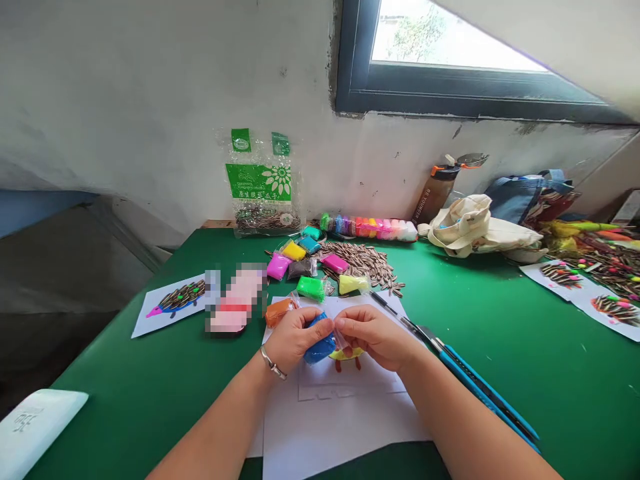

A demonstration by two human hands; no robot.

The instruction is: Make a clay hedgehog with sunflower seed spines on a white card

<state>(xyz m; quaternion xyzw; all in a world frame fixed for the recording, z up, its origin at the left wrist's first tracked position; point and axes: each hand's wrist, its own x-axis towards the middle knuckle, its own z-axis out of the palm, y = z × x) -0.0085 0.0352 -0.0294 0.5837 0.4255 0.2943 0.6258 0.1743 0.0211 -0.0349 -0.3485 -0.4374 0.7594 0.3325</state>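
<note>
Left fingers [314, 325] grip and right fingers [345, 333] pinch the blue packet [320, 341]; seeds [363, 260] lie at one o'clock.

"What kind of place is the green table [170, 373] occupying?"

"A craft workspace: clay packets [311, 289] and seeds [364, 261] are lying toward its far edge, while seed-covered pictures [177, 300] are resting on its left and right sides."
</note>
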